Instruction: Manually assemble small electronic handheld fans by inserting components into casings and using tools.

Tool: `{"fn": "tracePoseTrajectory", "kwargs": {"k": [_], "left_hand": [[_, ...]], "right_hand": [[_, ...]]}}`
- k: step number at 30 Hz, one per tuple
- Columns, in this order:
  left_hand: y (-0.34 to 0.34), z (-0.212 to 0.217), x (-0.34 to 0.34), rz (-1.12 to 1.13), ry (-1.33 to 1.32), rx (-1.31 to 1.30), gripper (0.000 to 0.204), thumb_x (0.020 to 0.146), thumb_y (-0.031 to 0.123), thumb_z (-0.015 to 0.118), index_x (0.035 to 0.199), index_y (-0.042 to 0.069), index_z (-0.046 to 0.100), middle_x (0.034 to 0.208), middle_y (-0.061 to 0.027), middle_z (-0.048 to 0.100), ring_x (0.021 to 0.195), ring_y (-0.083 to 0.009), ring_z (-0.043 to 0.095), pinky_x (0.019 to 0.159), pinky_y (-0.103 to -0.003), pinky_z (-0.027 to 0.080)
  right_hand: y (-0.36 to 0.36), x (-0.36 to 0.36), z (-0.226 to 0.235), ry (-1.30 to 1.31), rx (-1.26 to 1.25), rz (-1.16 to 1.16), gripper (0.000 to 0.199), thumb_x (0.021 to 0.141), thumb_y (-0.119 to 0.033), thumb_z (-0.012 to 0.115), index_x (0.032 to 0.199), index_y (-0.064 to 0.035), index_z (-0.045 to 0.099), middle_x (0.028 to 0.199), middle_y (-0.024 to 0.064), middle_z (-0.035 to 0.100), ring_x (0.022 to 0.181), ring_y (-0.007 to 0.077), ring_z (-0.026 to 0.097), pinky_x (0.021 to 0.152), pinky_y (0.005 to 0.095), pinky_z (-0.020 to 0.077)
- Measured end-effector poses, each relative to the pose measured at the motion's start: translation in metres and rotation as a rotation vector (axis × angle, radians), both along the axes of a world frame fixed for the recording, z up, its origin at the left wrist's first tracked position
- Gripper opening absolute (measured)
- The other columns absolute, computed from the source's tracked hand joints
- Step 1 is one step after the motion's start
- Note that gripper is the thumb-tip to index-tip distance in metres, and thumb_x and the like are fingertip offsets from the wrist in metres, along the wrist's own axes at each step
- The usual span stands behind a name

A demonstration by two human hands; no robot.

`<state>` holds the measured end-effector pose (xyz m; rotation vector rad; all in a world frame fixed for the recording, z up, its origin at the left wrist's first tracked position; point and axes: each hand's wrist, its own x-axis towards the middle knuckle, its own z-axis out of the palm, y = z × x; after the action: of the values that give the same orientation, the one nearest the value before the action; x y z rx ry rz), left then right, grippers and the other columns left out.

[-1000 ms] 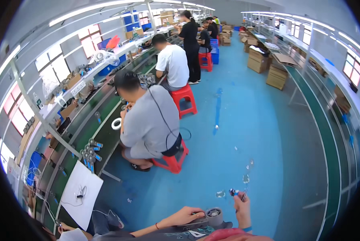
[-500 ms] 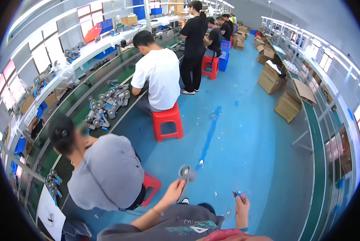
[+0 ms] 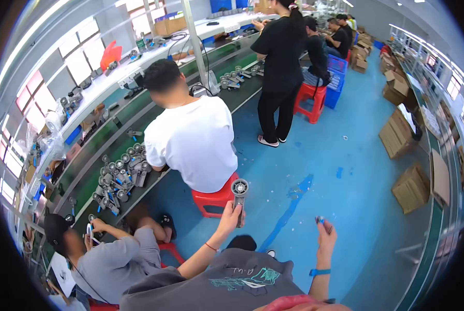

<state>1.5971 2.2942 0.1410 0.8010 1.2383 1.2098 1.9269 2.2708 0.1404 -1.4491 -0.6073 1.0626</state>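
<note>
My left hand [image 3: 229,222] grips the handle of a grey handheld fan [image 3: 239,188], held upright with its round head on top. The hub inside the ring faces me. Off to the right, my right hand [image 3: 325,239] is raised with its fingers pinched on a small dark object with a bit of blue [image 3: 320,220]; its kind is too small to tell. The two hands are well apart, both above the blue floor. Many similar grey fans [image 3: 119,179] lie heaped on the green conveyor belt at the left.
A person in white [image 3: 190,140] sits on a red stool [image 3: 211,199] just ahead. Another in grey [image 3: 112,259] sits close at my left. Farther on, a person in black [image 3: 281,67] stands by the belt. Cardboard boxes [image 3: 410,189] line the right side beside another conveyor [image 3: 423,259].
My view has moved forward and turned left, so the person in white is nearer. The fan in my left hand has come upright and sharper. My right hand still pinches the small object.
</note>
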Motion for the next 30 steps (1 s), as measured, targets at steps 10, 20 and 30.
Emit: {"fn": "tracePoseTrajectory", "kwargs": {"k": [10, 20, 30], "left_hand": [[0.381, -0.038, 0.0, 0.195, -0.113, 0.007, 0.019, 0.099, 0.02, 0.048, 0.111, 0.007, 0.04, 0.076, -0.0042, 0.057, 0.056, -0.013, 0.056, 0.049, -0.027, 0.044], [0.709, 0.079, -0.092, 0.377, 0.023, 0.244, 0.021, 0.1, 0.028, 0.048, 0.106, 0.008, 0.049, 0.073, -0.001, 0.057, 0.052, -0.0092, 0.053, 0.047, -0.023, 0.042], [0.901, 0.057, -0.146, 0.515, -0.053, 0.168, 0.021, 0.095, 0.016, 0.047, 0.113, 0.004, 0.05, 0.079, -0.004, 0.059, 0.059, -0.0121, 0.054, 0.053, -0.026, 0.044]], "right_hand": [[0.334, 0.006, -0.01, -0.098, -0.06, 0.165, 0.025, 0.081, -0.004, 0.072, 0.105, -0.0017, 0.063, 0.089, 0.0017, 0.065, 0.074, 0.0082, 0.056, 0.065, 0.0208, 0.0421], [0.656, -0.117, 0.041, -0.022, 0.056, 0.722, 0.026, 0.079, 0.002, 0.072, 0.103, 0.0018, 0.062, 0.099, 0.0074, 0.068, 0.088, 0.012, 0.063, 0.077, 0.0244, 0.0505], [1.058, -0.499, 0.227, 0.355, 0.679, 0.623, 0.034, 0.086, -0.013, 0.071, 0.115, -0.0002, 0.06, 0.095, 0.0024, 0.065, 0.07, 0.0058, 0.054, 0.06, 0.0212, 0.0395]]}}
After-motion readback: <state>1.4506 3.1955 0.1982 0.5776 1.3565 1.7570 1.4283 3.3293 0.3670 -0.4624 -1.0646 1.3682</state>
